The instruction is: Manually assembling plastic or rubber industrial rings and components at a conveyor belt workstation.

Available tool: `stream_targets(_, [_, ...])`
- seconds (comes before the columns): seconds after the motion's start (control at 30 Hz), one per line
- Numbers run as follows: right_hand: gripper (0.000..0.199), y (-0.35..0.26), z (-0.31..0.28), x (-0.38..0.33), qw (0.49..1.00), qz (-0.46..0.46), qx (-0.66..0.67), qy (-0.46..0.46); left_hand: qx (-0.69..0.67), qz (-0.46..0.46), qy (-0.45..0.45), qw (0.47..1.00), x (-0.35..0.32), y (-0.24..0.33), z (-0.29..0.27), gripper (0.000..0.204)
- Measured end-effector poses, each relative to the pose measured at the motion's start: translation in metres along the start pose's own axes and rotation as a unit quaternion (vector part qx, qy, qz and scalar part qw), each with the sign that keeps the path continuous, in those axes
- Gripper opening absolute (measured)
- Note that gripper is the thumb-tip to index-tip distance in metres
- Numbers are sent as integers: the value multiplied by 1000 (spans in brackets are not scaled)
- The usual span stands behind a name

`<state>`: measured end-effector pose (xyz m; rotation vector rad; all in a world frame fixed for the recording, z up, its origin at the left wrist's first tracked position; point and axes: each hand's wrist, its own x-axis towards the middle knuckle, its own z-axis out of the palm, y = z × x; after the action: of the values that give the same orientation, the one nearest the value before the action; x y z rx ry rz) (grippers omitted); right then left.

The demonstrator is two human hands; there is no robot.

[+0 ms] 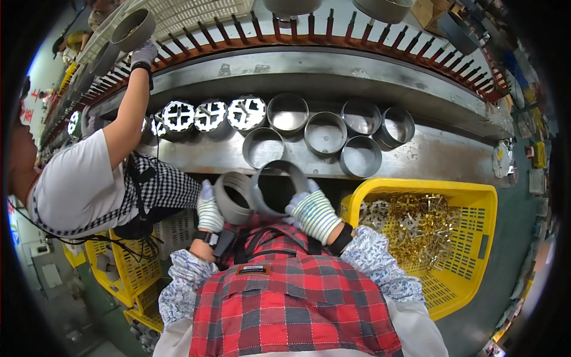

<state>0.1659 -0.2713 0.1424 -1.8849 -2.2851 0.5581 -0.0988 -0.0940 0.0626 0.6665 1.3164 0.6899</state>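
My left hand (210,208), in a white striped glove, grips a grey metal ring (232,196) at its left side. In my right hand (311,213), gloved the same way, is a second, wider grey ring (278,185), held by its right edge. Both rings are tilted in front of my chest, close together and seemingly touching. Just beyond them, on the metal bench (416,156), stand several open grey rings (325,133). Left of these is a row of rings with bright slotted plates (247,113) on top.
A yellow basket (486,238) of gold and silver metal pieces stands at my right. Behind the bench runs a rail of upright pegs (312,40). At left, a co-worker's gloved hand (144,55) reaches to a raised ring (133,30). Yellow crates (138,271) stand below.
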Motion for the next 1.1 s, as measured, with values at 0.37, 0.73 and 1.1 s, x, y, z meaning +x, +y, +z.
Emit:
stream_targets(0.37, [20, 77, 87, 55, 976, 162, -93, -107, -139, 9, 87, 986, 175, -8, -81, 74])
stream_targets(0.73, [31, 87, 97, 68, 952, 262, -155, 14, -47, -19, 9, 999, 273, -29, -58, 39])
stream_targets(1.1, [30, 63, 64, -150, 575, 607, -12, 549, 251, 262, 121, 924, 310, 136, -135, 38])
